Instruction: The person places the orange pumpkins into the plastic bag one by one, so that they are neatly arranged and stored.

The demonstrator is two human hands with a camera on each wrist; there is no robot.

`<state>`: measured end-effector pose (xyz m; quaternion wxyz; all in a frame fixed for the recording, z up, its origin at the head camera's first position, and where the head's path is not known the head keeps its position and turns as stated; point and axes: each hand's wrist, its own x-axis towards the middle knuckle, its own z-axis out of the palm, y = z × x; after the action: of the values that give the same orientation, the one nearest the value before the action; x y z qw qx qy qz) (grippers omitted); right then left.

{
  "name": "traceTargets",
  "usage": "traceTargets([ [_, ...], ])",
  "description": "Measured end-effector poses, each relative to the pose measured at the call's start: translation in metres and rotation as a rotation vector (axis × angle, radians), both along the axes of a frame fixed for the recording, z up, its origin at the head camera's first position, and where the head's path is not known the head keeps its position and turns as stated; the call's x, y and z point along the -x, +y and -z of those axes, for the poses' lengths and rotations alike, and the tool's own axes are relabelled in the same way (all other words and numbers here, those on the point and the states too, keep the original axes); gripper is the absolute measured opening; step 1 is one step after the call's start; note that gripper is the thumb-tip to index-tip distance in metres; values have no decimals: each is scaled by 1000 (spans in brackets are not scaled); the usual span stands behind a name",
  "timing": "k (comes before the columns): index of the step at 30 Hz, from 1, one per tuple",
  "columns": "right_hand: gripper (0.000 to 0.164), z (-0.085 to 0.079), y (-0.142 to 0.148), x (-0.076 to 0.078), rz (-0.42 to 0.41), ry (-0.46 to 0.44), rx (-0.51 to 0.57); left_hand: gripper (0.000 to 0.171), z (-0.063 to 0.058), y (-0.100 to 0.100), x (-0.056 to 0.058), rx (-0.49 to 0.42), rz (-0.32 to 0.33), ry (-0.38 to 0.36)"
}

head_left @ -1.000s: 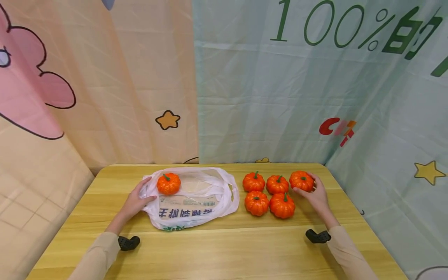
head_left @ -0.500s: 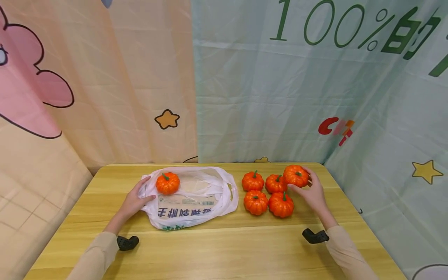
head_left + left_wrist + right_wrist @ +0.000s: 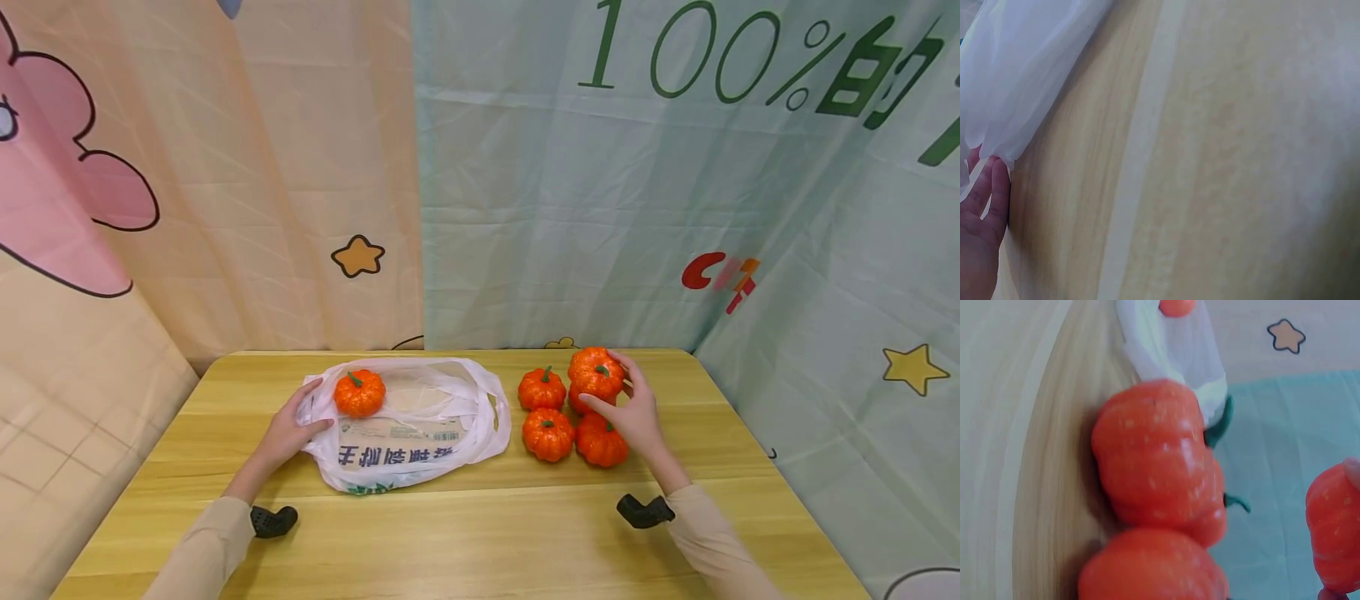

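Observation:
My right hand (image 3: 637, 408) grips a small orange pumpkin (image 3: 595, 372) with a green stem, thumb and fingers on its right side. It is held above the back row and partly covers another pumpkin under it. In the right wrist view the held pumpkin (image 3: 1335, 531) shows at the right edge. My left hand (image 3: 288, 429) holds the left edge of a white plastic bag (image 3: 427, 477), its thumb over the rim. The left wrist view has fingertips partly covered by the plastic. One pumpkin (image 3: 360, 393) lies at the left end of the bag.
Beside the bag stand a back-left pumpkin (image 3: 542, 389), a front-left pumpkin (image 3: 548, 434) and a front-right pumpkin (image 3: 600, 443), close together. The wooden table (image 3: 465, 542) ends at a printed curtain (image 3: 562, 208). Black wrist mounts sit on both sleeves.
My right hand has lifted its pumpkin from the right end of the back row and carried it left, over the neighbouring pumpkin. The left hand and bag stay put.

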<state>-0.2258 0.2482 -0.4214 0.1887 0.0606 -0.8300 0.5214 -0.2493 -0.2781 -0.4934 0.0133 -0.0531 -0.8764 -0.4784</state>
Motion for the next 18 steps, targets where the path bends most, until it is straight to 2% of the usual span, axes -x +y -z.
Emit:
traceTargets([
  [10,81,2,-43,-5,-92,-71,69,79,-1,1,-1,-3,-7,-4],
  [12,80,9,-49,-1,-107,-57,75,78,-2,2,-2,-7,-8,-8],
  [18,77,10,-75,-2,-162,-53,101,78,-2,3,-1,-1,-12,-7],
])
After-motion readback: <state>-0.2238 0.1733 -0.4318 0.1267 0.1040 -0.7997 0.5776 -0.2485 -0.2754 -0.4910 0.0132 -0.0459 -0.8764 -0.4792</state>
